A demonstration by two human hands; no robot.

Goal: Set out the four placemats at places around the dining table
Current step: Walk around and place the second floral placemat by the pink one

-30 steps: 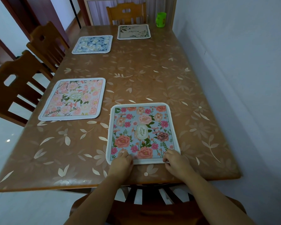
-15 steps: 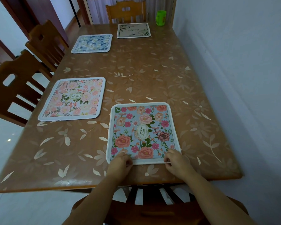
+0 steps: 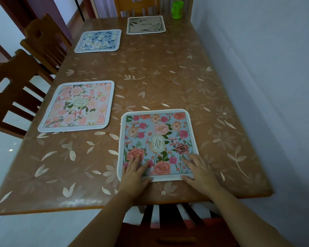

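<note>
Now both hands flat (fingers spread), left hand (image 3: 135, 172), right hand (image 3: 200, 172), pressing nearest placemat (image 3: 158, 139), no grip closed

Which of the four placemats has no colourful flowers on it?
The beige placemat at the far end, near the green cup. It shows only dark leaves and script; the other three are covered in pink or blue blooms.

A glossy, smooth plastic cover (image 3: 150, 72) sheens over the wooden table (image 3: 43, 210); the nearest placemat (image 3: 159, 139) looks matt, cloth-edged.
</note>
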